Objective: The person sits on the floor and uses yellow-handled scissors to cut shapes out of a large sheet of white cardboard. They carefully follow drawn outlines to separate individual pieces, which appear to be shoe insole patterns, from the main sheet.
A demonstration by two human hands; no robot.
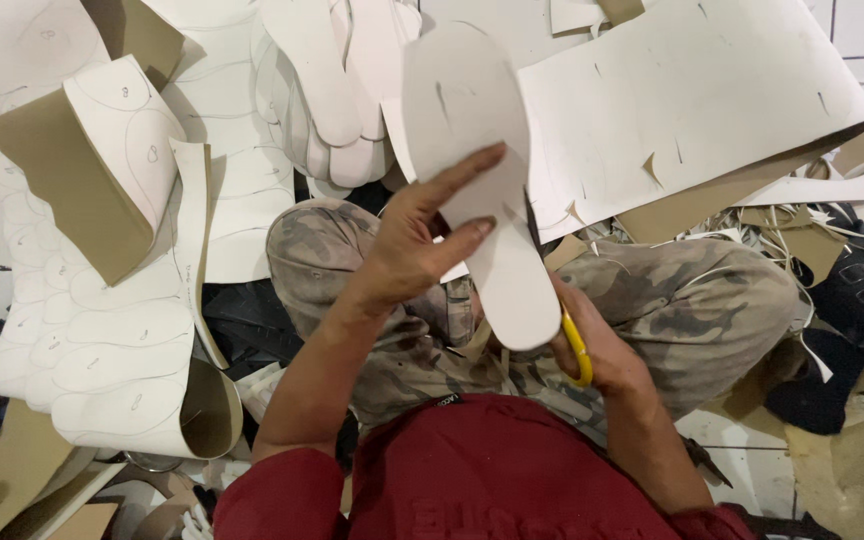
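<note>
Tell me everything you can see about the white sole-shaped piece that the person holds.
The white sole-shaped piece is flat, smooth and looks like stiff board or foam sheet, with rounded ends. It is held above the lap, one end pointing away. The left hand pinches its edge; the right hand, gripping yellow-handled scissors, meets its near end.

Tight quarters around your hands, open only close in over your lap.

Above your left hand (412,240) the white sole cutout (482,190) and the big cut sheet (692,90) block any reach forward (the sheet overhangs your right knee too). Left of that hand, a folded board (102,170) and the curled sheet of traced soles (102,350) crowd the floor. Beyond your right hand (592,350), offcut scraps (802,240) litter the way. Between your wrists, above the camouflage trousers (672,310), there's passage.
</note>
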